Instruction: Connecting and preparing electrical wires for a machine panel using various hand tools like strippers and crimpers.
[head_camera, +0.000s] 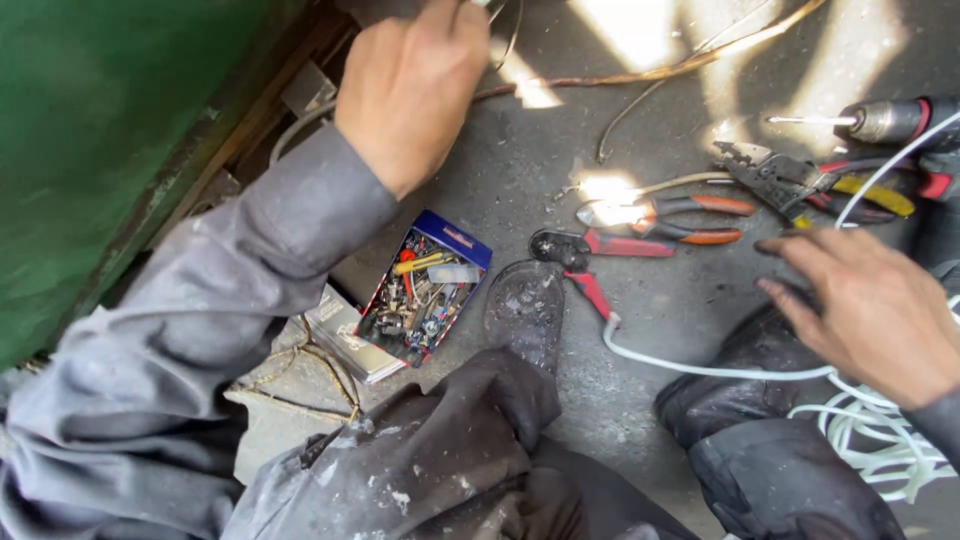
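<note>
My left hand (412, 85) is raised at the top of the view, its fingers curled around thin wires (505, 30) near a green metal wall (90, 130). My right hand (870, 310) hovers low at the right with fingers spread, holding nothing, just above my knee and the white cable (700, 368). Nearest its fingertips lie orange-handled pliers (665, 218) and a red-handled tool (590, 250) on the concrete floor.
A small blue box (425, 288) of screws and connectors sits by my shoe (525, 310). Wire strippers with red and yellow handles (800, 185) and a drill (890, 120) lie at the right. A coil of white cable (870, 440) rests at the lower right.
</note>
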